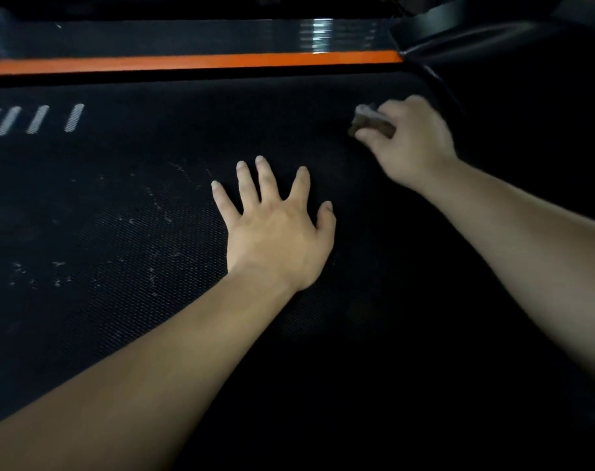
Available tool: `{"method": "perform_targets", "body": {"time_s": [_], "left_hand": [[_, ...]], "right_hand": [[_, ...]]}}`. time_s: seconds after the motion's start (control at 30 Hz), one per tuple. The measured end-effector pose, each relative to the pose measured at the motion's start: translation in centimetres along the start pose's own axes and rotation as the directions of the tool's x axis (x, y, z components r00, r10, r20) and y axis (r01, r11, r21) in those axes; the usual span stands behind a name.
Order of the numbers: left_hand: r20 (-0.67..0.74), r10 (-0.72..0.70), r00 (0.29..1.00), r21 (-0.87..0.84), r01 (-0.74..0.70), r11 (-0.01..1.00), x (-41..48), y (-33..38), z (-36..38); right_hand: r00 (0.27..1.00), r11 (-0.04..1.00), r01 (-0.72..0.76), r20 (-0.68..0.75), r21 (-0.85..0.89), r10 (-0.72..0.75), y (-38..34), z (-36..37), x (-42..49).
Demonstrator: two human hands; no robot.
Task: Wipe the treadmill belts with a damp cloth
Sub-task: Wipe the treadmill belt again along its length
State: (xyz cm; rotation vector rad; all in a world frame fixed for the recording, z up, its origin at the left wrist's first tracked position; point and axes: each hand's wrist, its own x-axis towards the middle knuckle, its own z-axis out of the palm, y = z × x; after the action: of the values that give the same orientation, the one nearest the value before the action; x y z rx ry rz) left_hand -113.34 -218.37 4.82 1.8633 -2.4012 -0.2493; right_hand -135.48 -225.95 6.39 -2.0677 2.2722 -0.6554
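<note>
The black textured treadmill belt (119, 232) fills most of the view, with pale dust specks and scuffs on its left half. My left hand (275, 232) lies flat on the belt near the middle, fingers spread and straight. My right hand (411, 137) is farther away at the upper right, blurred, its fingers curled round a small bunched brownish-grey cloth (367, 119) that touches the belt. Most of the cloth is hidden inside the hand.
An orange stripe (194, 62) runs along the far side rail, with a glossy black strip behind it. White dashed markings (37, 119) sit on the belt at far left. A dark curved frame part (459, 35) rises at the upper right corner.
</note>
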Motion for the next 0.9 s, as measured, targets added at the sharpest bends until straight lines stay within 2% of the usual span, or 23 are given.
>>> {"method": "perform_targets", "body": {"time_s": [0.1, 0.13, 0.23, 0.27, 0.4, 0.47, 0.53, 0.63, 0.67, 0.8, 0.83, 0.9], "left_hand": [[0.008, -0.001, 1.000, 0.009, 0.001, 1.000, 0.0, 0.0, 0.0], [0.007, 0.000, 1.000, 0.009, 0.000, 1.000, 0.0, -0.1, 0.1], [0.000, 0.003, 1.000, 0.014, -0.003, 1.000, 0.0, -0.1, 0.1], [-0.002, 0.002, 1.000, 0.017, -0.002, 1.000, 0.0, -0.1, 0.1], [-0.007, 0.002, 1.000, 0.025, -0.002, 1.000, -0.1, 0.0, 0.1], [-0.010, 0.001, 1.000, 0.021, 0.000, 1.000, 0.0, 0.0, 0.1], [-0.013, 0.003, 1.000, 0.019, -0.003, 1.000, 0.0, 0.0, 0.2], [-0.015, 0.002, 1.000, 0.012, -0.002, 1.000, 0.0, 0.0, 0.2], [-0.016, 0.001, 1.000, 0.009, -0.001, 1.000, 0.0, 0.0, 0.3], [-0.032, -0.008, 0.999, 0.016, 0.009, 1.000, 0.1, 0.0, 0.4], [-0.032, -0.011, 0.999, 0.014, 0.011, 1.000, 0.1, 0.0, 0.4], [-0.024, -0.006, 1.000, 0.005, 0.006, 1.000, 0.1, 0.0, 0.3]], "right_hand": [[0.990, 0.993, 0.115, 0.085, 0.022, -0.117, 0.4, -0.6, -0.1], [0.995, 0.996, 0.087, 0.056, -0.003, -0.086, 1.2, -0.8, 1.2], [0.986, 0.986, -0.159, -0.063, -0.042, 0.156, 2.8, -1.1, 5.3], [0.982, 0.984, -0.173, -0.086, -0.050, 0.168, 2.6, -0.7, 5.8], [0.999, 0.999, 0.038, 0.012, 0.021, -0.038, 0.4, 1.3, 4.7], [0.993, 0.995, 0.097, 0.056, 0.036, -0.099, 0.9, 1.0, 5.0], [1.000, 0.999, 0.014, -0.009, -0.029, -0.015, 2.2, 0.5, 7.4], [0.971, 0.968, -0.225, -0.105, -0.111, 0.213, 3.2, 0.3, 10.5], [0.969, 0.968, -0.232, -0.109, -0.099, 0.221, 2.8, 0.6, 10.7], [0.998, 1.000, -0.009, -0.057, -0.013, 0.008, 1.2, 2.3, 9.5], [0.999, 0.998, 0.022, -0.047, -0.051, -0.025, 1.4, 2.2, 9.6], [0.997, 0.979, -0.043, -0.065, -0.201, 0.031, 2.6, 1.2, 10.5]]}}
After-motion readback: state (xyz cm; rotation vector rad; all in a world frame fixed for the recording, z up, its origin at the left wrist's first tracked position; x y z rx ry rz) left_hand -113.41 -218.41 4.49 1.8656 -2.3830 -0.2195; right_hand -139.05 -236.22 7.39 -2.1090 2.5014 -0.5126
